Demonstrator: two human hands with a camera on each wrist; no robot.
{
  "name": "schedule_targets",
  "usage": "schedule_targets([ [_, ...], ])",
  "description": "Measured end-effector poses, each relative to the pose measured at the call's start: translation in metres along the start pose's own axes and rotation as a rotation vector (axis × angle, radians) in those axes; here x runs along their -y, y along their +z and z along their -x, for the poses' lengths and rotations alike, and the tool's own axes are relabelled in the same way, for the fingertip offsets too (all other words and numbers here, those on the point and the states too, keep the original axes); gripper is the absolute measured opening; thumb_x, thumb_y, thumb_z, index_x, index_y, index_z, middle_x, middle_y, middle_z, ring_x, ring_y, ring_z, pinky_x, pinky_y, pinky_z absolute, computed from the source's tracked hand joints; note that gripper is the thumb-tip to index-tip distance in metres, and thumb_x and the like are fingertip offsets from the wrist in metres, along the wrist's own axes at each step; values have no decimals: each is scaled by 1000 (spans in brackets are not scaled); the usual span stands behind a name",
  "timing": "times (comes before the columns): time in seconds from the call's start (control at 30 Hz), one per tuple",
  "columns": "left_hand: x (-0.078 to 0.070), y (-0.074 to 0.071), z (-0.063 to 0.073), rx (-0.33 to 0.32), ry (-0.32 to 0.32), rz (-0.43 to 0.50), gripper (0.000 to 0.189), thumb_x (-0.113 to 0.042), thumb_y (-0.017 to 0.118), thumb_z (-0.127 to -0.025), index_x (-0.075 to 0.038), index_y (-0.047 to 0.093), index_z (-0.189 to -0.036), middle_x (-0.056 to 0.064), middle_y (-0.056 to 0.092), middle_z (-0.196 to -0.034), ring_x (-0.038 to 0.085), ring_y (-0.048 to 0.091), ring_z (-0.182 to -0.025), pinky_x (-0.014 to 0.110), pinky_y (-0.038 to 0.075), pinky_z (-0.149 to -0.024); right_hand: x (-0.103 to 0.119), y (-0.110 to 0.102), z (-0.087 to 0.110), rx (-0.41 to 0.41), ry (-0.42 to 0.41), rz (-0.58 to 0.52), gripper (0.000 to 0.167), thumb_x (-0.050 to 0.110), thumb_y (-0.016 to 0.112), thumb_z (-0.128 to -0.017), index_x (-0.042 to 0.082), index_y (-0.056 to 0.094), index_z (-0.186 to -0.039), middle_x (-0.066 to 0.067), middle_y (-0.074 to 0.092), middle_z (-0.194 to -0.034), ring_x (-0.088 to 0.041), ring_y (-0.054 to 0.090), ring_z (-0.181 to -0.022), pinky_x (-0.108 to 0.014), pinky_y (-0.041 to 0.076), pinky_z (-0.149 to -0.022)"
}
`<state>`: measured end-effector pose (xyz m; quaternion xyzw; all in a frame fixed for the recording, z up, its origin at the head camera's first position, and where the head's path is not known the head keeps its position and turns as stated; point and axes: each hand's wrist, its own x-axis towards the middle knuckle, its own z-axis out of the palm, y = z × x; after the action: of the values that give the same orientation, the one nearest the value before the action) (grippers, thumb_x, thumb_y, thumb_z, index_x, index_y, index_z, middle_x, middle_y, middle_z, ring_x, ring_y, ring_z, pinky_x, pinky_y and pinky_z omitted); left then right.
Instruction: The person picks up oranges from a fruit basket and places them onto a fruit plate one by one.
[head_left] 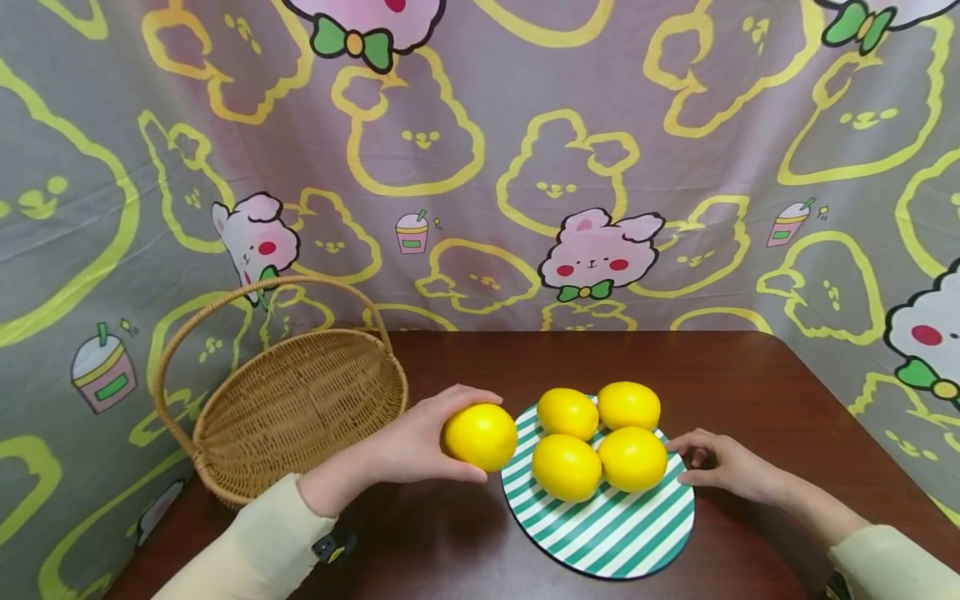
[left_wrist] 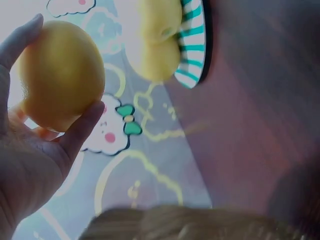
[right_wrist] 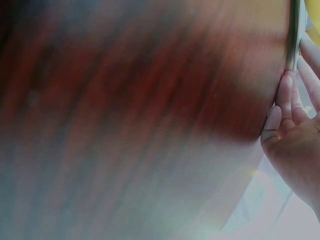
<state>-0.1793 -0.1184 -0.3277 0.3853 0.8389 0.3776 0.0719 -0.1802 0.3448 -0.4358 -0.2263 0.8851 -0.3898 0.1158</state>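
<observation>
My left hand (head_left: 420,433) grips a yellow lemon (head_left: 481,437) between thumb and fingers, held above the table to the left of the plate. In the left wrist view the thumb and fingers curl round the same lemon (left_wrist: 62,75). Several more lemons (head_left: 632,459) sit close together on a round plate (head_left: 600,546) with green and white stripes. My right hand (head_left: 731,468) is at the plate's right edge, its fingers loosely bent. In the right wrist view the fingertips of the right hand (right_wrist: 295,130) touch the plate's dark rim (right_wrist: 293,35).
A wicker basket (head_left: 300,408) with a tall arched handle stands at the left of the dark wooden table (head_left: 465,358), its opening tilted towards me. A patterned cloth (head_left: 480,150) hangs behind the table and along both sides.
</observation>
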Motion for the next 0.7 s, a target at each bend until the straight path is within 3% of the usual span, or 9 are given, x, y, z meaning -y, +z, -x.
schedule_targets([
  [0.17, -2, 22, -7, 38, 59, -27, 75, -37, 87, -71, -33, 48, -135, -15, 50, -126, 9, 51, -107, 33, 47, -90, 2, 0, 0, 1, -3, -1, 39, 16, 71, -89, 0, 60, -123, -4, 53, -97, -12, 48, -80, -23, 45, -66],
  [0.37, -7, 45, -19, 128, 155, -115, 75, -47, 83, -74, -28, 47, -137, -12, 50, -128, 6, 50, -108, 28, 45, -89, 2, 1, 0, -12, 14, 14, 39, 19, 72, -89, 2, 61, -122, -3, 54, -98, -11, 48, -80, -23, 45, -66],
  [0.53, -12, 58, -30, 183, 201, -181, 76, -50, 81, -74, -30, 46, -138, -10, 48, -136, 8, 47, -120, 28, 42, -95, 0, 2, -1, -7, 13, 10, 39, 18, 72, -89, 1, 60, -122, -5, 54, -100, -11, 48, -80, -23, 45, -66],
  [0.7, -17, 68, -38, 217, 232, -166, 75, -48, 81, -75, -31, 46, -138, -12, 47, -136, 4, 45, -118, 23, 41, -92, 1, 1, -1, -6, 27, 13, 39, 18, 72, -89, 1, 60, -122, -4, 55, -101, -11, 48, -80, -23, 44, -66],
])
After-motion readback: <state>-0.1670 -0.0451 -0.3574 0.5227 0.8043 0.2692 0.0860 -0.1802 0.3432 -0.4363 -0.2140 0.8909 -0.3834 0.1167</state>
